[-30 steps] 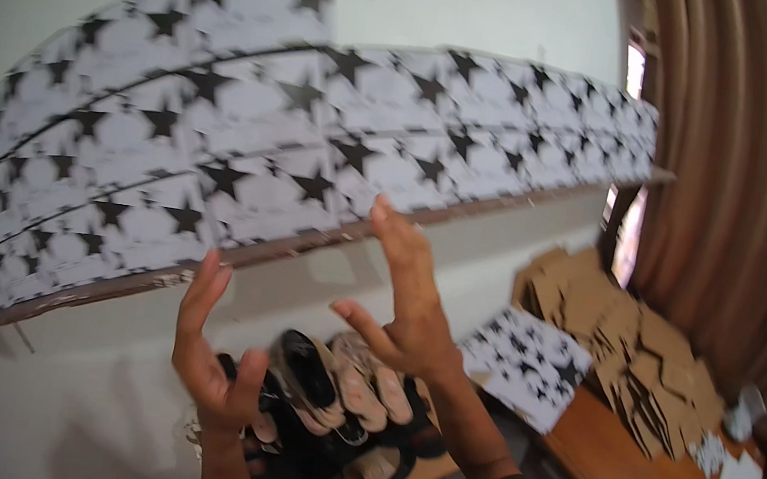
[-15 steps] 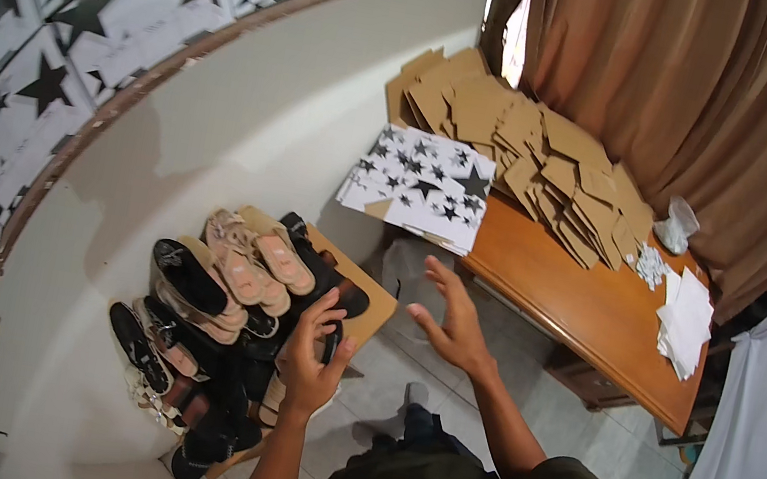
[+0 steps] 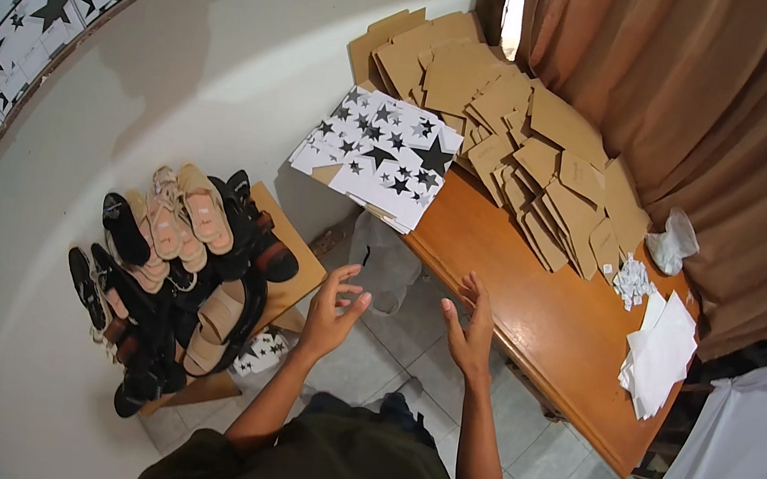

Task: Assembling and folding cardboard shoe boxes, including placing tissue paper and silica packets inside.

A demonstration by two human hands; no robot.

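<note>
Both my hands are raised in front of my body with nothing in them. My left hand (image 3: 331, 312) has its fingers apart and is nearest to the small table (image 3: 302, 251) piled with sandals and shoes (image 3: 189, 217). Beige sandals (image 3: 217, 323) lie at the near right of that pile. Fingers spread and slightly curved, my right hand (image 3: 470, 330) hovers near the front edge of the wooden desk (image 3: 506, 296). A white sheet stack with black stars (image 3: 383, 153) rests at the desk's left end, beyond my hands.
Flattened brown cardboard pieces (image 3: 523, 131) lie heaped along the desk's back. Small white pieces (image 3: 635, 282), a clear plastic bag (image 3: 672, 242) and white papers (image 3: 659, 352) are at its right. A translucent bag (image 3: 384, 265) is below the desk; a brown curtain (image 3: 650, 102) hangs behind.
My view has turned to the right, so the shoes and desk appear further left. My hands, empty throughout, now stand more level in front of me, and the left has moved away from the shoes.
</note>
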